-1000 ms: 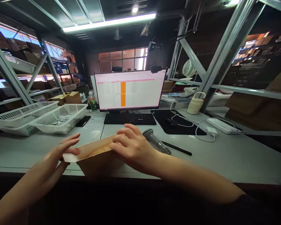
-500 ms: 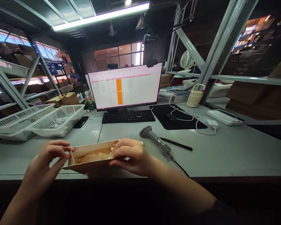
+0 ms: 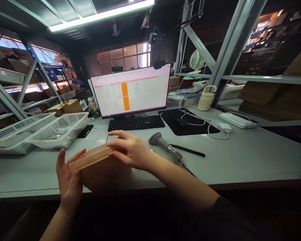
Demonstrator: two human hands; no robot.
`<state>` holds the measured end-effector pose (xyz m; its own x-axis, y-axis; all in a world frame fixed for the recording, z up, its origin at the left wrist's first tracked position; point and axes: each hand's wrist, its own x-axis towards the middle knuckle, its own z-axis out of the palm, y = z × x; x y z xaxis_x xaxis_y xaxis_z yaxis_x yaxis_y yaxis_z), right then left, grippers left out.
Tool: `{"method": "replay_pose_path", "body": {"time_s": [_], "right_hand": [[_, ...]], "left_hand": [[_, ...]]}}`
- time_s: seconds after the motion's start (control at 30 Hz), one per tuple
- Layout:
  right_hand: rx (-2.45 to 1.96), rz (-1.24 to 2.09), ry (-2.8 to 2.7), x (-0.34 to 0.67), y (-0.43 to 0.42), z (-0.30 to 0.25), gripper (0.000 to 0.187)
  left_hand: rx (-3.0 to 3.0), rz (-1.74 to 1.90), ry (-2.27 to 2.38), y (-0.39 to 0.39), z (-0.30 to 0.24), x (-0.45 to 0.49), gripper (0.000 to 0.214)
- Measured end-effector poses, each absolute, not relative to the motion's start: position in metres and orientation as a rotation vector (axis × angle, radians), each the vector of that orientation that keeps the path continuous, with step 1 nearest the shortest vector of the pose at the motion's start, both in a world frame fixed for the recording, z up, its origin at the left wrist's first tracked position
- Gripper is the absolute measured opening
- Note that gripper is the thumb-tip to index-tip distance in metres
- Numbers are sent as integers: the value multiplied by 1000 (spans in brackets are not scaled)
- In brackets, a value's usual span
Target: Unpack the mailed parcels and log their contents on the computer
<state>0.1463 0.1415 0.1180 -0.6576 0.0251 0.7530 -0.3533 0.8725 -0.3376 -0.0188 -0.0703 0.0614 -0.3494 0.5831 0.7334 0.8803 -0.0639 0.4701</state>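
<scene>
A brown cardboard box stands tilted at the front edge of the desk, its lower part lost in shadow. Its narrow top now looks covered, and the contents are hidden. My left hand holds the box's left end, with one finger sticking up and others behind the top edge. At the right end, my right hand grips the top between thumb and fingers. To the right of that hand lies a grey barcode scanner with a clear wrapping on its handle.
Behind the box stand a black keyboard and a monitor showing a spreadsheet. White perforated baskets and a phone are at left. A black stick, mouse pad, cream container and white power strip are at right.
The box was open on top with tan paper-like filling showing; its top is now covered. It has tilted, with its right end higher. My left hand has moved right and turned upward.
</scene>
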Motion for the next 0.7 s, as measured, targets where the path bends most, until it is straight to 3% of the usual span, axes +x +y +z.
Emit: {"method": "replay_pose_path", "body": {"time_s": [0.1,0.2,0.33,0.53,0.7], "right_hand": [[178,452,-2175,135,138,112,21],[114,173,-2195,134,138,106,23],[-31,119,-2297,151,166,95,43],[-630,232,-2886,193,230,64,32],[-955,202,-2827,202,235,45,35]], "left_hand": [[-1384,-1597,-1779,-53,60,-16,58],[-1291,-1579,-1747,-43,62,-17,25],[-1142,-1496,-1669,-55,62,-40,17],[-960,-1125,-1723,-95,59,-136,28],[-953,-982,-1808,-103,62,-178,30]]}}
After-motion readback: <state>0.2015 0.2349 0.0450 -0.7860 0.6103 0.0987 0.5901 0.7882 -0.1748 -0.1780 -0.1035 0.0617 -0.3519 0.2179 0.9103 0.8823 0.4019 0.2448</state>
